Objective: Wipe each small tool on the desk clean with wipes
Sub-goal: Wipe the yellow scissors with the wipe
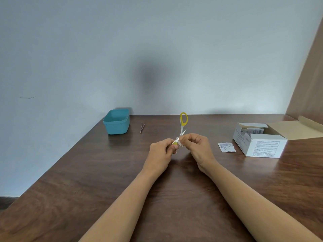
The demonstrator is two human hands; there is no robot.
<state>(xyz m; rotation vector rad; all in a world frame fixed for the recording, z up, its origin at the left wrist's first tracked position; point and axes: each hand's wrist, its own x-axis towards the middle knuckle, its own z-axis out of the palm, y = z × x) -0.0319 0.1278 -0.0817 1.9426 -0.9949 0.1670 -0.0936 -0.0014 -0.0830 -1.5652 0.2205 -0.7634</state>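
A pair of scissors (183,119) with yellow handles is held open above the middle of the desk, one handle loop pointing up. My left hand (160,154) grips the lower yellow handle. My right hand (196,145) pinches one blade near the pivot with thumb and fingers; the other blade tip sticks out up and to the right. I cannot tell whether a wipe lies between those fingers. Thin dark tweezers (142,127) lie on the desk further back and to the left, apart from both hands.
A blue plastic tub (116,121) stands at the desk's back left corner. An open white box of wipe sachets (260,145) sits at the right, a torn sachet (226,147) beside it. A grey wall stands behind the brown wooden desk (104,180).
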